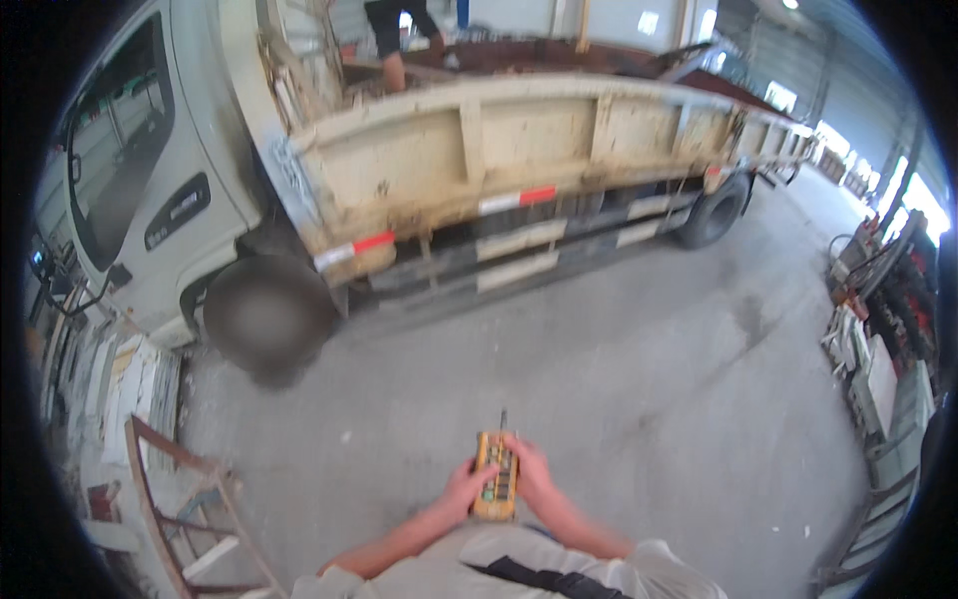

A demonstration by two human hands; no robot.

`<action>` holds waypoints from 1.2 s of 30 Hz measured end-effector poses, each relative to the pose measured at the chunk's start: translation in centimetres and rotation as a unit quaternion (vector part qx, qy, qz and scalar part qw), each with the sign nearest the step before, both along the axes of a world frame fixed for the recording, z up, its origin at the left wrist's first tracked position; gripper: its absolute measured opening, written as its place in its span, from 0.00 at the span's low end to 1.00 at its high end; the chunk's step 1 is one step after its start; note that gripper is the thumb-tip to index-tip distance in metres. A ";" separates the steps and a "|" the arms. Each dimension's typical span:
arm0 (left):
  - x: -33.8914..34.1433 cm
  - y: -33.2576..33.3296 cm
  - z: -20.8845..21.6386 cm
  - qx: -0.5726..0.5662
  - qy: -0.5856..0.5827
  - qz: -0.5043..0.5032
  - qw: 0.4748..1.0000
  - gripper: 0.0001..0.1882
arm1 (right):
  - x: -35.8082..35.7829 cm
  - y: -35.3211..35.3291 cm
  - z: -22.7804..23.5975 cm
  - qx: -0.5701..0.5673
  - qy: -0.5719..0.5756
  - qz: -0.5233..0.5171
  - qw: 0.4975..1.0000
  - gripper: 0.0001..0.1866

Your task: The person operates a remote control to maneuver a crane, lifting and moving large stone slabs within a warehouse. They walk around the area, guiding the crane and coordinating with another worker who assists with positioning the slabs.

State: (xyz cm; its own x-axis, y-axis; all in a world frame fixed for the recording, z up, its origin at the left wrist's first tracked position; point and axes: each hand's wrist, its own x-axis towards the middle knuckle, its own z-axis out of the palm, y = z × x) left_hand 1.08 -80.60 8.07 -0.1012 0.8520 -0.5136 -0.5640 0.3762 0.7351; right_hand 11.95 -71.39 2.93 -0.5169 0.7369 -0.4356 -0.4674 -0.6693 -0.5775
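Yellow remote control (501, 489) in a two-handed grip

Closest to the viewer, the left hand (464, 492) and right hand (534, 473) grasp the device from either side, fingers wrapped around it, with the left thumb over the buttons. A short black antenna (503, 419) points forward, beyond the fingers.

A stray press seems the main risk, caused by a thumb slipping across closely spaced buttons; a loosened grip could drop the device onto the hard floor.

That floor (599, 369), below the fingers, is grey and scuffed. To their left stands a rusty metal frame (150, 489), with stacked panels (135, 384) past it; well to their right is a heap of scrap (878, 349). Ahead of them, a pale truck (389, 155) stretches across the hall. Beyond its side panel, a co-worker's bare leg (394, 72) shows. Farthest off, daylight enters the tall, bright building.
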 end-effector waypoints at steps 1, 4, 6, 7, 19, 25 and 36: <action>-0.5 0.0 -2.3 -0.015 -0.006 0.044 0.999 0.23 | -0.7 -0.1 1.8 -0.002 0.024 0.027 0.999 0.13; -1.5 0.1 -1.1 0.019 -0.049 0.043 0.998 0.21 | -1.7 0.9 2.8 0.049 0.034 0.054 0.997 0.12; -1.5 0.0 1.1 0.020 -0.017 0.051 0.998 0.23 | -2.4 1.1 4.3 0.057 0.020 0.033 0.998 0.11; -1.6 0.0 1.6 0.028 -0.011 0.054 0.998 0.24 | -2.6 1.2 5.1 0.070 0.018 0.031 0.997 0.11; -4.6 -1.0 1.2 0.040 0.001 -0.001 0.999 0.27 | -6.1 0.6 6.5 0.058 -0.055 -0.064 0.995 0.38; -6.8 -2.7 -0.4 0.030 0.010 -0.031 0.999 0.28 | -8.0 -1.8 6.3 0.055 -0.104 -0.118 0.986 0.36; -7.8 -6.5 -6.1 0.021 0.004 -0.140 0.990 0.28 | -7.2 -7.8 0.0 0.051 -0.148 -0.195 0.968 0.34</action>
State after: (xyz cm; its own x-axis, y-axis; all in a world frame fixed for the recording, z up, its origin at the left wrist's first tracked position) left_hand -6.75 -87.12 2.02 0.1371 0.8684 -0.4765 -0.4361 0.4849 0.7581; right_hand 4.71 -79.15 2.94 -0.0532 0.8976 -0.4377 -0.4770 -0.4079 -0.7785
